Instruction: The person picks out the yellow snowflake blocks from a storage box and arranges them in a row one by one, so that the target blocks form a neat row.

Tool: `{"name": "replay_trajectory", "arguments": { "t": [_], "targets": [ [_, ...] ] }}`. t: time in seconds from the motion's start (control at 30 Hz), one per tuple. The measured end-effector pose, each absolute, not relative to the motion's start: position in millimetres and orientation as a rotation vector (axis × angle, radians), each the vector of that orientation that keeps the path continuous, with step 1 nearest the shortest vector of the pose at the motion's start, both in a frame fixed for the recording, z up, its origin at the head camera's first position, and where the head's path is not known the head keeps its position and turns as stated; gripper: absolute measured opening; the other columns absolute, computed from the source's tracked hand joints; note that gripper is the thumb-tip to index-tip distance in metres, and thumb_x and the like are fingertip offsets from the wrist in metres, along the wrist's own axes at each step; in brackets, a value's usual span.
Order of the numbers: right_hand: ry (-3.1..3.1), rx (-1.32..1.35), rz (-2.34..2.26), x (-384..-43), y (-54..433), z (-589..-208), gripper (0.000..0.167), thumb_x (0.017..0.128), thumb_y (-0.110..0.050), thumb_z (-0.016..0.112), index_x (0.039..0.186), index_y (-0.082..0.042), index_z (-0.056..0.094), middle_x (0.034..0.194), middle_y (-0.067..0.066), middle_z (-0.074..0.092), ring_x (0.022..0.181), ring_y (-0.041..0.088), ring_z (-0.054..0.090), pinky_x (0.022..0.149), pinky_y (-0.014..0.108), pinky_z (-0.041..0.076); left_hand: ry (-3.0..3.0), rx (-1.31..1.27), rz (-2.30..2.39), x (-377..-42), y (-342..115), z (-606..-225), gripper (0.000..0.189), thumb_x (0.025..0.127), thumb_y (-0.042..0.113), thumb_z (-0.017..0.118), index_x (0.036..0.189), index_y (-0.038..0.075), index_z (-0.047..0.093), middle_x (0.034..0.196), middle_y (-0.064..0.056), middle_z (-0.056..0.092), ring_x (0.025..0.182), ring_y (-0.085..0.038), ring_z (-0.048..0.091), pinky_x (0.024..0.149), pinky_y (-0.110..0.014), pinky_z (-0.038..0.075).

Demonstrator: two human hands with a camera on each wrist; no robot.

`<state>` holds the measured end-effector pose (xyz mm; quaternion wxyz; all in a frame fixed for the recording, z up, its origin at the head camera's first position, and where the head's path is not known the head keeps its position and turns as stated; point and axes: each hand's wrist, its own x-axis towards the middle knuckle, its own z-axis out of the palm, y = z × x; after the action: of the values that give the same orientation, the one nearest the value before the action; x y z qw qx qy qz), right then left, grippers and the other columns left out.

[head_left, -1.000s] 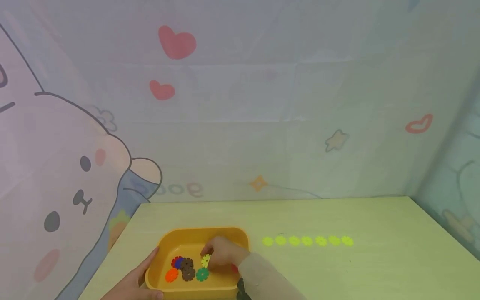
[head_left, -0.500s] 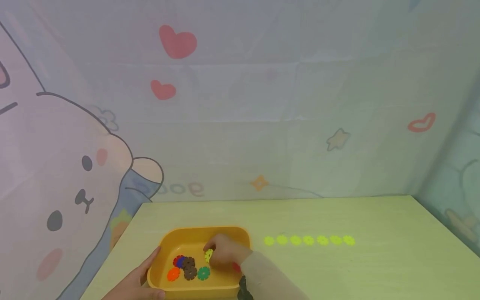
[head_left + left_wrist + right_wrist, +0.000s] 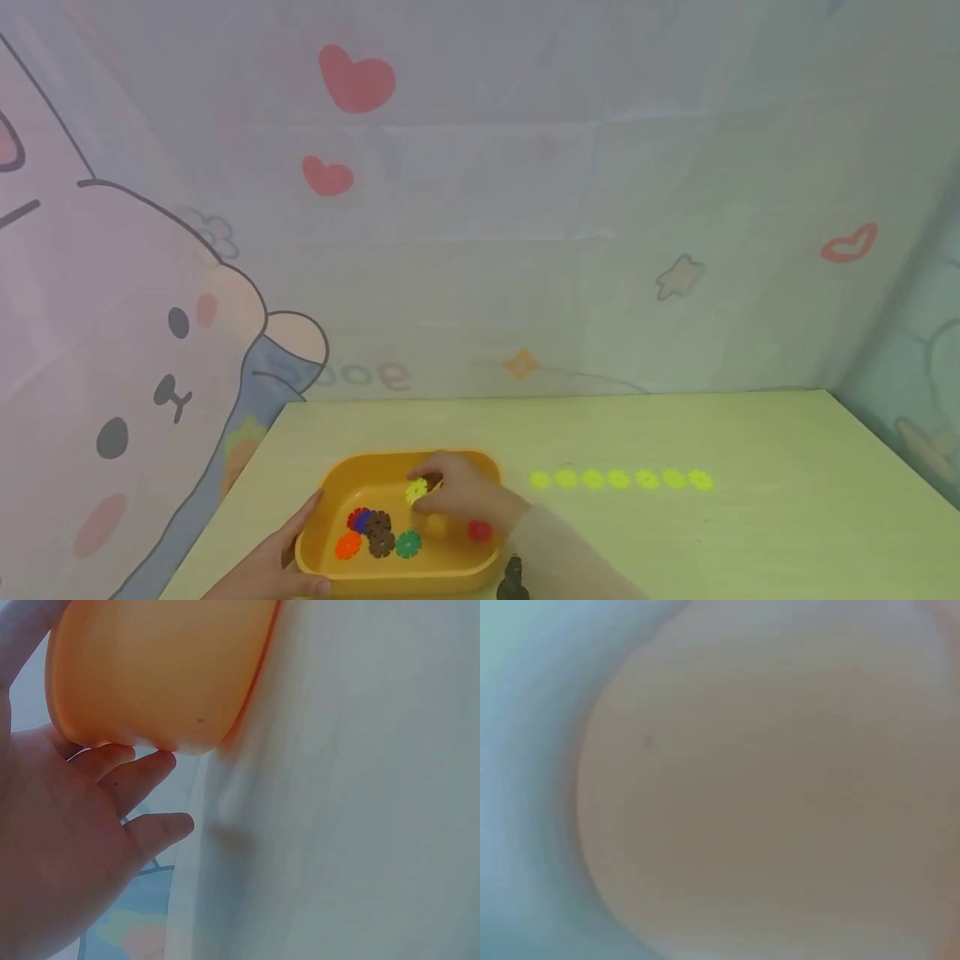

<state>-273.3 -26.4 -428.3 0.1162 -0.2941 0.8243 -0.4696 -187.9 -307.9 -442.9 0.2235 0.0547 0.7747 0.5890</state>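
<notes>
A yellow plastic tray (image 3: 397, 578) stands at the table's front left. My left hand (image 3: 273, 554) holds its left front corner, thumb at the front and fingers along the side; the left wrist view has this hand (image 3: 82, 817) against the tray's outer wall (image 3: 157, 675). Over the tray, my right hand (image 3: 468, 492) pinches a yellow snowflake disc (image 3: 416, 491) between thumb and fingers. On the tray floor lie an orange disc (image 3: 348, 546), a green disc (image 3: 408, 544), brown discs (image 3: 381, 544), a blue disc (image 3: 362, 522) and red ones. The right wrist view is too blurred to read.
Several yellow snowflake discs (image 3: 618, 479) lie in a straight row on the pale table (image 3: 750, 533), right of the tray. A printed cloth (image 3: 480, 208) hangs behind the table. A small dark object (image 3: 513, 579) is by the right sleeve.
My right hand has risen slightly off the tray floor with the yellow disc, uncovering a red disc at the right. The left hand stays on the tray.
</notes>
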Motion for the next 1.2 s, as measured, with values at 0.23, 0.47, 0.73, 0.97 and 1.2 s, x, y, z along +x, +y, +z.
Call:
{"name": "replay_trajectory", "arguments": {
  "t": [0.23,0.47,0.73,0.97,1.2],
  "targets": [
    [2.537,-1.014,-1.378,-264,10,-410,0.035,0.085,-0.018,0.074,0.115,-0.002,0.068,0.099,-0.002,0.060,0.087,0.008,0.052,0.073,0.019,0.049,2.252,0.155,1.540,-190,-305,-442,0.098,0.094,0.025,0.064,0.153,0.005,-0.012,0.156,-0.031,-0.008,0.139,-0.049,0.022,0.101,-0.040,0.047],
    [2.665,-1.075,-1.435,-264,55,-408,0.036,0.084,-0.019,0.074,0.114,0.000,0.068,0.102,0.004,0.064,0.088,0.015,0.055,0.076,0.025,0.053,2.271,0.192,1.520,-190,-309,-441,0.100,0.093,0.023,0.066,0.153,0.004,-0.012,0.156,-0.031,-0.011,0.140,-0.051,0.013,0.103,-0.039,0.045],
    [2.821,-0.939,-1.465,-261,128,-412,0.038,0.086,-0.019,0.073,0.118,-0.001,0.066,0.109,0.007,0.063,0.094,0.020,0.057,0.078,0.026,0.055,2.225,0.112,1.549,-189,-306,-444,0.097,0.095,0.027,0.062,0.152,0.005,-0.014,0.154,-0.034,-0.005,0.134,-0.046,0.032,0.099,-0.042,0.049],
    [2.966,-0.709,-1.413,-256,193,-418,0.040,0.087,-0.020,0.072,0.121,0.000,0.064,0.112,0.005,0.062,0.097,0.018,0.056,0.078,0.022,0.054,2.229,0.186,1.543,-190,-307,-444,0.099,0.095,0.025,0.063,0.152,0.004,-0.014,0.155,-0.033,-0.009,0.138,-0.048,0.025,0.100,-0.037,0.048],
    [3.086,-0.533,-1.285,-251,245,-421,0.043,0.089,-0.023,0.070,0.124,0.002,0.062,0.114,0.008,0.061,0.096,0.020,0.056,0.074,0.022,0.053,2.186,0.226,1.570,-190,-308,-442,0.098,0.096,0.022,0.062,0.152,0.005,-0.017,0.155,-0.032,-0.012,0.137,-0.046,0.028,0.098,-0.033,0.050]
  ]
}}
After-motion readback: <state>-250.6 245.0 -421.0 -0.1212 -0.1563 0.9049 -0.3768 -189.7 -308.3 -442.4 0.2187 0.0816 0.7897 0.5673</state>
